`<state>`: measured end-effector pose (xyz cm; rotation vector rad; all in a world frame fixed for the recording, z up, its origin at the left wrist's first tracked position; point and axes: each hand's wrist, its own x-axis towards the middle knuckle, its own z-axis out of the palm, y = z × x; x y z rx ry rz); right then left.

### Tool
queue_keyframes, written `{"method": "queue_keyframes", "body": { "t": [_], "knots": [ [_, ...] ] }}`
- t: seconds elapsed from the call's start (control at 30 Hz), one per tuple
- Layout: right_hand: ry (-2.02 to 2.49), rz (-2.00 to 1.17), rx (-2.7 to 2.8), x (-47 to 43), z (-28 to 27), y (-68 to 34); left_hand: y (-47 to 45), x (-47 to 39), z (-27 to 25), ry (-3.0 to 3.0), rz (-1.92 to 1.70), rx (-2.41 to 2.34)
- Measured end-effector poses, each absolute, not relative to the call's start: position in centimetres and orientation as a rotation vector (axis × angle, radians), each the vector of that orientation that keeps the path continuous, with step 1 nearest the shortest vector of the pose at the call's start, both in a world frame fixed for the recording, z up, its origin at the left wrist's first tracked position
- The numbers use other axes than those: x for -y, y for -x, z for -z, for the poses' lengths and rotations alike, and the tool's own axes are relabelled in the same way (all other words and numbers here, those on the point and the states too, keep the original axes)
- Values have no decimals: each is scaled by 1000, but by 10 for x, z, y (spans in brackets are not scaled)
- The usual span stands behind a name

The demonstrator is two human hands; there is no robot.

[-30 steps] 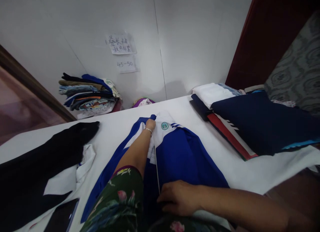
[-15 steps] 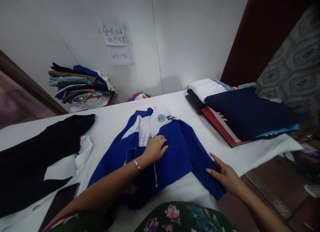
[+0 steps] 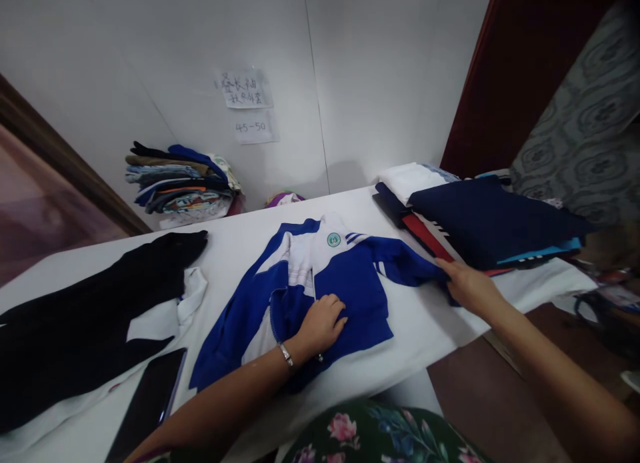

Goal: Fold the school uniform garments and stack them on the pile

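Note:
A blue and white zip jacket [image 3: 350, 283] with a round green badge lies front up on the white table, its front partly unzipped. On its lower front near the zip rests my left hand [image 3: 323, 323], fingers curled onto the cloth; the exact hold is partly hidden. My right hand [image 3: 470, 290] grips the end of the jacket's right-side sleeve, drawn out sideways towards the folded clothes. Two white stripes show on that sleeve. The other sleeve spreads down to the left, partly behind my left forearm.
Black clothing [image 3: 100, 303] covers the table's left side, with a dark flat device [image 3: 150, 396] near it. A folded pile [image 3: 180, 176] stands back left. Folded dark blue clothes [image 3: 490, 216] lie right. Paper signs [image 3: 247, 90] hang on the wall.
My right hand has taken hold of the sleeve and moved it up and outward to the right. My left hand stays on the jacket front. The view has shifted slightly.

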<state>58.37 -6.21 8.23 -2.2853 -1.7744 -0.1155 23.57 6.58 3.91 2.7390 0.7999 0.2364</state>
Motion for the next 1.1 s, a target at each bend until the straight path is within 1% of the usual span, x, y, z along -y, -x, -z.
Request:
{"method": "queue_keyframes", "body": {
  "t": [0.1,0.13,0.2,0.27,0.37,0.43,0.5,0.67,0.83,0.97,1.1],
  "knots": [
    [2254,-270,1931,61,-68,-571,-231,-60,-42,-2672,-265,-759],
    [2221,-340,1938,59,-66,-568,-231,-59,-42,-2660,-259,-749],
    [2198,-322,1853,52,-66,-564,-230,-58,-43,-2651,-222,-727],
    [2148,-203,1727,38,-69,-564,-230,-56,-43,-2649,-172,-680],
    [1927,-84,1632,3,-71,-567,-229,-54,-42,-2643,-117,-620],
    [1801,-78,1603,-27,-73,-568,-228,-53,-42,-2627,-95,-626],
    [1766,-137,1561,-62,-78,-565,-228,-52,-43,-2595,-89,-646],
    [1925,-408,1524,-154,-89,-549,-229,-53,-46,-2498,-107,-689],
    [2123,-573,1550,-229,-73,-530,-231,-56,-39,-2467,-106,-666],
    [2296,-575,1576,-275,-55,-512,-232,-59,-35,-2486,-62,-621],
    [2340,-409,1591,-303,-43,-501,-232,-61,-34,-2488,-1,-581]
  ]
}}
